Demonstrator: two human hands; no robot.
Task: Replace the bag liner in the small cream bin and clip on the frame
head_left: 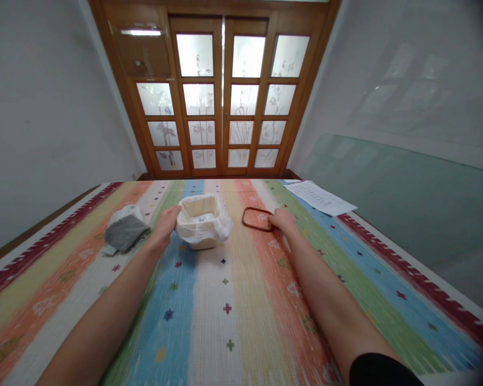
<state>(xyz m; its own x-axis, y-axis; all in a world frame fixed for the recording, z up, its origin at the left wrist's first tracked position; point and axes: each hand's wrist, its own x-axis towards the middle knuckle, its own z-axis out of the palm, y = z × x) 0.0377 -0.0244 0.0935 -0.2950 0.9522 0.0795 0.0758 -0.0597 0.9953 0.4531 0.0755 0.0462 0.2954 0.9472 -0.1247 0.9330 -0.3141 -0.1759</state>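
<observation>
A small cream bin stands upright on the striped cloth, left of the middle. A thin white bag lines it and is folded down over its outside. My left hand is closed on the bin's left rim and the bag there. To the right, my right hand pinches the right end of a brown rim ring, a rounded rectangle with an open middle. The ring is held apart from the bin, close to the cloth. My fingertips are partly hidden at both grips.
A grey and white folded cloth lies at the left. Printed paper sheets rest at the far right edge of the striped tablecloth. A pale green glass panel stands along the right wall. Wooden doors with glass panes are beyond the table.
</observation>
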